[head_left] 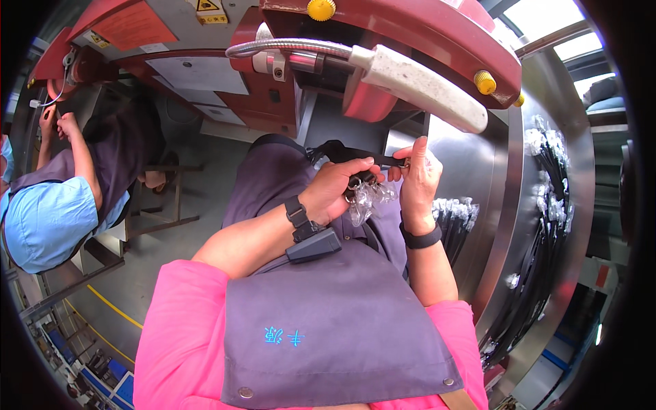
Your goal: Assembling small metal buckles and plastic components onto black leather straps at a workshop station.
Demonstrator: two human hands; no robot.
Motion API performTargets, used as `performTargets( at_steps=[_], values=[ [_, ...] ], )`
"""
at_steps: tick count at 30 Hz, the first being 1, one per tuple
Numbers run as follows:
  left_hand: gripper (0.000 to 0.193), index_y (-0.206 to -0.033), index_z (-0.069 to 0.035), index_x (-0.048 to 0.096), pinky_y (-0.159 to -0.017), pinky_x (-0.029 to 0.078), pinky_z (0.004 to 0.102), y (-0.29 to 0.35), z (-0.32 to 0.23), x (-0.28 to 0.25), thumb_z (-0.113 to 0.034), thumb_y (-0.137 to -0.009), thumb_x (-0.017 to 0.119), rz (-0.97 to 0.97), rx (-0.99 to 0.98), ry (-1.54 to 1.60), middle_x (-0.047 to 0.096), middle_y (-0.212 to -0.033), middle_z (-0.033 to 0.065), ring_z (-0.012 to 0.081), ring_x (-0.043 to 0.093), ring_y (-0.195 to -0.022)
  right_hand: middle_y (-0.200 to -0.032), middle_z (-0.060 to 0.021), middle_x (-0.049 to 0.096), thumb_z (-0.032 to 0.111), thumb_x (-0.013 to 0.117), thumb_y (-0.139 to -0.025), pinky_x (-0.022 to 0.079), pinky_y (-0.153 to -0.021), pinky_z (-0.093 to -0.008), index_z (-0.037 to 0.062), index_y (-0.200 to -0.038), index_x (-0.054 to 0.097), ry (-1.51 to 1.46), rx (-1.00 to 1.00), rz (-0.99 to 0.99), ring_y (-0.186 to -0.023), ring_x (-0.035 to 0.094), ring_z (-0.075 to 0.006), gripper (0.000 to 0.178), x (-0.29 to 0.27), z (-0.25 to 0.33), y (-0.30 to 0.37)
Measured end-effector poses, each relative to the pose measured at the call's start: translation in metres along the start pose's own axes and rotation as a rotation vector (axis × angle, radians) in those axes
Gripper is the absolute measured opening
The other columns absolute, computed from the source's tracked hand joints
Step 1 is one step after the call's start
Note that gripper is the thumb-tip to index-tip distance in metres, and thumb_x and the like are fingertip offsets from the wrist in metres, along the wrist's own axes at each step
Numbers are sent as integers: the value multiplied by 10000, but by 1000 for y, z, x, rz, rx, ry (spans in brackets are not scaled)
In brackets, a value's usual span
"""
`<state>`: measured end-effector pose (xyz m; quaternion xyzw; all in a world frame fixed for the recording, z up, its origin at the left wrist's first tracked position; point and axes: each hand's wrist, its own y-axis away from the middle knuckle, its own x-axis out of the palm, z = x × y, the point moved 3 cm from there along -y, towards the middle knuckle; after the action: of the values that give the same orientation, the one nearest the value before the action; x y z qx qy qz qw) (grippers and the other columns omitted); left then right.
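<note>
My left hand (329,189) is closed around a bunch of black straps whose ends are covered in crumpled clear plastic (369,203). Its thumb presses against one flat black strap (359,155), which runs across my lap toward my right hand. At the strap's right end, the fingers of my right hand (418,181) pinch it, the thumb pointing up. Something small sits at that end, too small to make out. Both hands are close together above my dark apron, just below the machine's pale handle (427,85).
A red machine (389,27) with yellow knobs overhangs my hands. To the right, a metal tray (471,164) and the bench beyond hold many black straps (540,253) with plastic-wrapped ends. On the left, a co-worker in a blue sleeve (44,222) sits at another machine.
</note>
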<state>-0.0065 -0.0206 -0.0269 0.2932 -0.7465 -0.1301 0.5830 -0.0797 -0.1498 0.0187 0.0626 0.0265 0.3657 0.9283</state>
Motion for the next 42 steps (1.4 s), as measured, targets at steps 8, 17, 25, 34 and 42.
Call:
performTargets(
  at_steps=[8, 17, 25, 34, 42],
  values=[
    [121, -903, 22, 634, -751, 557, 362, -8, 17, -6, -95, -872, 629, 18, -75, -16, 659, -837, 120, 224, 660, -791, -598, -76, 506, 520, 375, -982, 428, -621, -332, 37, -566, 472, -15, -124, -137, -606, 518, -190, 644, -9, -26, -22],
    [156, -903, 5, 607, -783, 549, 354, -2, 21, -1, -145, -928, 568, 101, -174, -13, 649, -865, 105, 222, 664, -829, -587, -69, 425, 563, 356, -964, 449, -664, -443, 115, -564, 355, -728, 378, -141, -602, 472, -247, 601, -19, -45, -33],
    [157, -956, 6, 583, -803, 542, 367, -3, 22, -1, -146, -926, 559, 84, -199, 18, 646, -880, 111, 243, 660, -843, -600, -13, 342, 566, 384, -957, 369, -642, -363, 135, -645, 355, -709, 442, -331, -576, 349, -184, 534, -42, -61, -44],
    [228, -1058, 5, 588, -873, 507, 378, -6, 17, -12, -187, -939, 559, 111, -116, 77, 635, -986, 114, 231, 620, -959, -517, 59, 306, 378, 601, -918, 223, -446, -246, 132, -617, 421, -344, 362, 107, -451, 271, -71, 428, -36, -28, -38],
    [319, -1159, -29, 577, -937, 455, 344, -6, 6, -15, -251, -931, 599, 141, 93, 3, 570, -1168, 72, 181, 559, -1065, -731, -47, 575, 232, 749, -780, 448, -656, -302, -23, -850, 673, 469, 65, 611, -701, 554, -157, 275, 8, -8, 1]
  ],
)
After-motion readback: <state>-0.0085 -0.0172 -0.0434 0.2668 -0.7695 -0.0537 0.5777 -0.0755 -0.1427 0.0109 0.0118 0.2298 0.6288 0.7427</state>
